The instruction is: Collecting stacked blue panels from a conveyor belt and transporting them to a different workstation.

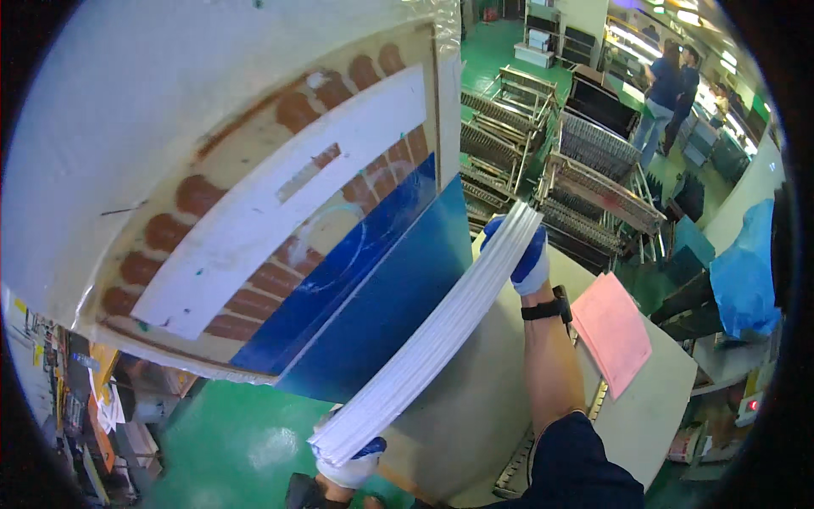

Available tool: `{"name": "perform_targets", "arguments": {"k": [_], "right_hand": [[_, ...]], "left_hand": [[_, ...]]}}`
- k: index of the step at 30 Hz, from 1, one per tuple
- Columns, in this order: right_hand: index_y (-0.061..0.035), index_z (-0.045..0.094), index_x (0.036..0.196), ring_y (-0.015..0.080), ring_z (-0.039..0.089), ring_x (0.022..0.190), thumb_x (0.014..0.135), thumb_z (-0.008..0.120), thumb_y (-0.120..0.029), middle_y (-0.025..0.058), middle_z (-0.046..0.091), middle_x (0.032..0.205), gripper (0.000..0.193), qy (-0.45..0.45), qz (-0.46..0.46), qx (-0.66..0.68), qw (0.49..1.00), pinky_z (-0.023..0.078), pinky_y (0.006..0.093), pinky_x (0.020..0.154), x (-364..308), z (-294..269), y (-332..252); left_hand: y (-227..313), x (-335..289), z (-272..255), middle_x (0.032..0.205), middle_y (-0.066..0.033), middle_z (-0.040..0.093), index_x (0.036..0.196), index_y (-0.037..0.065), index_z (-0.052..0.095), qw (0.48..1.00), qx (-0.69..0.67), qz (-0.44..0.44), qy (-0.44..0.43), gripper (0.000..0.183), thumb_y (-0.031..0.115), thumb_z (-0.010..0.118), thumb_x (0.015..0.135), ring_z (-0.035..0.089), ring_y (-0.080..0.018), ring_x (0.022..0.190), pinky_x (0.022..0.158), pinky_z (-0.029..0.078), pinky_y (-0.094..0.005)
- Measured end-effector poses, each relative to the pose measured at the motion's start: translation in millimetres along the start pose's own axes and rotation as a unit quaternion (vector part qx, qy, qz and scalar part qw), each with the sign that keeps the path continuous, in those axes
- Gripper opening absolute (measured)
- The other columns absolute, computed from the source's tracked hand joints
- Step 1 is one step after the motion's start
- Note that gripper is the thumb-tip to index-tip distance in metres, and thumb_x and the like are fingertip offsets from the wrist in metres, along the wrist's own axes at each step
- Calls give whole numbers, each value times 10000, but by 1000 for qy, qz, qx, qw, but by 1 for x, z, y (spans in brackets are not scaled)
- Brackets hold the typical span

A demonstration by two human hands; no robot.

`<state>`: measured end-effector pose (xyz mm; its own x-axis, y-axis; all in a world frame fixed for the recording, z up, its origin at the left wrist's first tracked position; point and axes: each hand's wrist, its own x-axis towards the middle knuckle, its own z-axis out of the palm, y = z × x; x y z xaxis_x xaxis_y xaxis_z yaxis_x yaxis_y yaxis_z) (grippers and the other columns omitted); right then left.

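Between my two hands is a long stack of thin white sheets [432,343], seen edge on and slanting from lower left to upper right. My left hand [349,467], in a white and blue glove, grips the lower end of the stack. At its upper end my right hand [532,261], gloved alike, is closed around the edge. I cannot make out whether the sheets are paper or thin board. Just beyond the stack stands a pale screen frame [437,110] with brown marks, a white strip [254,237] and a blue band [348,246] on it.
Pink sheets [612,335] lie on the pale table [657,424] beside my right forearm. Metal racks [593,178] stand on the green floor beyond. A blue plastic sheet [746,271] hangs at the right. Two people [666,93] stand at the far right.
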<state>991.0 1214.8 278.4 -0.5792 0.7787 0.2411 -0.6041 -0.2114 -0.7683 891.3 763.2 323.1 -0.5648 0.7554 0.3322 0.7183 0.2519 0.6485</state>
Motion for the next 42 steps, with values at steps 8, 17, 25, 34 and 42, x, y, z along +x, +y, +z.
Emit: {"name": "perform_targets", "arguments": {"k": [8, 17, 25, 34, 42], "right_hand": [[58, 485, 1340, 244, 532, 1222, 993, 424, -451, 155, 571, 1307, 619, 37, -236, -364, 900, 375, 342, 1063, 18, 43, -12], [48, 506, 1329, 255, 514, 1245, 964, 344, -35, 156, 556, 1335, 408, 222, -168, -224, 934, 374, 368, 1079, -89, 58, 45], [74, 561, 1227, 281, 607, 1099, 1056, 279, -405, 190, 641, 1171, 582, -27, 136, -217, 966, 449, 419, 1002, -296, 172, 92], [-51, 342, 1468, 274, 501, 1234, 971, 339, -599, 165, 483, 1386, 739, -457, 440, 21, 773, 429, 426, 1040, -532, 382, 58], [-9, 451, 1370, 212, 650, 950, 1008, 421, -196, 128, 619, 1160, 408, -687, 605, 58, 398, 589, 296, 693, -777, 492, 38]], "left_hand": [[6, 3, -32, 1224, -193, 531, 1400, -31, 361, 978, 80, -101, 166, 1008, 164, 831, 529, 562, -338, 1089, 959, 440, -417], [1, -82, -52, 1330, -216, 507, 1375, -28, 413, 974, -73, -216, 5, 726, 216, 712, 760, 495, -337, 1241, 1055, 384, -427], [28, -97, -135, 1479, -126, 426, 1391, 94, 479, 475, -816, -263, 198, 741, 660, 326, 939, 350, -318, 1389, 1170, 159, -581], [53, -382, -131, 1080, 38, 588, 1338, 86, 475, 532, -813, -112, 210, 393, 340, 421, 1042, 568, -81, 925, 842, 489, -266], [147, -637, -150, 1121, -84, 611, 1282, 33, 499, 683, -456, -87, 564, 412, 347, 378, 1045, 611, -189, 1003, 895, 508, -329]]}}
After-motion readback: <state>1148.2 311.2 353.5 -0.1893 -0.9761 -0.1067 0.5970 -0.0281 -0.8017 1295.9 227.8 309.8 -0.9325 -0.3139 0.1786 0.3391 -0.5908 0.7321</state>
